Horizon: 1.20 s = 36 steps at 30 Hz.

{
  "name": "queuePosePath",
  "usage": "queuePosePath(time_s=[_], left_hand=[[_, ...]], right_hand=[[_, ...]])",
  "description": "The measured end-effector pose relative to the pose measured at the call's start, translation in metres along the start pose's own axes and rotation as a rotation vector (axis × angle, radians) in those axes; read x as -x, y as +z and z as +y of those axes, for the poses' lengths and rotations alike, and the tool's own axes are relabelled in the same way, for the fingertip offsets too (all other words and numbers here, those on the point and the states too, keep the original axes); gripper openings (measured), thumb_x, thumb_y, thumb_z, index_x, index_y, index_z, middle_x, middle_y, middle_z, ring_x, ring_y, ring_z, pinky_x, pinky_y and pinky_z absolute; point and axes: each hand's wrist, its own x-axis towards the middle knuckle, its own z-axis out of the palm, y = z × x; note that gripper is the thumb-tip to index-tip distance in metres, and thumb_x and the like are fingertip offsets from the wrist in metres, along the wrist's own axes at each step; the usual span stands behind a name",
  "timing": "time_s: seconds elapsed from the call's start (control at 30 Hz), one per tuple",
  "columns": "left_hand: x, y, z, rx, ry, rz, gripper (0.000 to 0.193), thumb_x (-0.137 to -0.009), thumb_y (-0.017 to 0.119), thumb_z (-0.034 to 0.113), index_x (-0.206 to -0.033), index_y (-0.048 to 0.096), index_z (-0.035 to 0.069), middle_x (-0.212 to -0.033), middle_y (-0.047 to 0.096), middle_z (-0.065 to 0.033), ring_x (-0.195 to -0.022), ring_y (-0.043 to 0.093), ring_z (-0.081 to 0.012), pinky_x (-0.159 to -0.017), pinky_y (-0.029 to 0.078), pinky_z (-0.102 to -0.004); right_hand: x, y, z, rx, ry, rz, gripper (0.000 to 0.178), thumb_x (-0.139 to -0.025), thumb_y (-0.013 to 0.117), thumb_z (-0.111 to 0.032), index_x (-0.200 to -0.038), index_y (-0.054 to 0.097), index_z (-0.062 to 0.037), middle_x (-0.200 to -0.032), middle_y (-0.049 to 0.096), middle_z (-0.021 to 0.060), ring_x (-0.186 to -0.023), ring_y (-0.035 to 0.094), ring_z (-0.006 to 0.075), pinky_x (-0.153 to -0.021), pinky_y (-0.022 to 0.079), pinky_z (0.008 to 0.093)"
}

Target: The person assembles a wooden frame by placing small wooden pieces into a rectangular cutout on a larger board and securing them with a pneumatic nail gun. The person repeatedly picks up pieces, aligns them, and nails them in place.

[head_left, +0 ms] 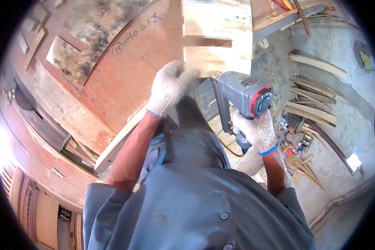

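Note:
My right hand [256,132], in a white knit glove with a blue cuff band, is wrapped round the handle of a grey and black nail gun [239,89] with a red-ringed cap. The gun's nose end meets the near edge of a pale wood panel [216,58], which has a slot cut in it. My left hand [168,87], gloved the same way, is just left of that panel's near corner. Its thumb and fingers are apart and hold nothing I can see. The fingertips are blurred, so contact with the panel is unclear.
A reddish workbench [129,62] with handwriting carries a dark-stained curved board [100,25]. A circular saw blade [23,99] shows at far left. Wood strips [316,64] sit against the right wall, above floor clutter and offcuts [306,166]. A hose [229,149] hangs below the nail gun.

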Motion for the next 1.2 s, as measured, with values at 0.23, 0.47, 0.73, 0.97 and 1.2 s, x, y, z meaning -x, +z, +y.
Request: queuePosePath(time_s=[0.23,0.47,0.73,0.97,1.2], left_hand=[[0.004,-0.032,-0.027,0.209,0.110,0.185,0.035,-0.110,0.056,0.030,-0.102,0.071,-0.001,-0.092,0.072,-0.0077,-0.081,0.068,-0.0164,-0.075,0.054,-0.0333],[-0.003,-0.042,-0.051,0.371,0.088,0.261,0.038,-0.111,0.054,0.033,-0.102,0.070,0.000,-0.092,0.073,-0.0077,-0.076,0.070,-0.0158,-0.069,0.056,-0.0307],[-0.004,-0.042,-0.051,0.433,0.047,0.282,0.037,-0.111,0.053,0.031,-0.101,0.070,0.001,-0.090,0.073,-0.0076,-0.075,0.070,-0.0157,-0.069,0.057,-0.0306],[-0.006,-0.045,-0.059,0.062,0.313,0.337,0.035,-0.111,0.053,0.029,-0.100,0.071,0.001,-0.087,0.073,-0.0075,-0.075,0.070,-0.0151,-0.069,0.058,-0.0305],[-0.008,-0.048,-0.063,-0.159,0.401,0.317,0.036,-0.110,0.052,0.031,-0.102,0.071,0.001,-0.092,0.072,-0.0079,-0.077,0.070,-0.0155,-0.072,0.057,-0.0309]], right_hand=[[-0.002,0.015,0.007,0.087,-0.156,-0.060,0.035,-0.089,0.078,-0.029,-0.113,0.070,-0.0051,-0.098,0.072,0.0091,-0.094,0.070,0.0224,-0.084,0.055,0.0399],[-0.005,0.014,0.017,0.410,-0.449,-0.105,0.034,-0.095,0.073,-0.032,-0.122,0.070,-0.0107,-0.109,0.072,0.0141,-0.101,0.071,0.0325,-0.087,0.056,0.0457],[0.005,0.015,-0.023,0.576,-0.502,-0.055,0.040,-0.098,0.067,-0.034,-0.129,0.066,-0.0077,-0.115,0.071,0.0135,-0.105,0.069,0.0338,-0.092,0.054,0.0463],[0.000,0.005,-0.031,0.627,-0.518,-0.094,0.046,-0.097,0.069,-0.037,-0.131,0.065,-0.0064,-0.126,0.069,0.0173,-0.116,0.066,0.0358,-0.099,0.053,0.0467],[-0.012,-0.002,-0.003,0.899,-0.559,-0.106,0.049,-0.093,0.073,-0.033,-0.131,0.065,-0.0031,-0.128,0.069,0.0233,-0.119,0.065,0.0420,-0.102,0.053,0.0465]])
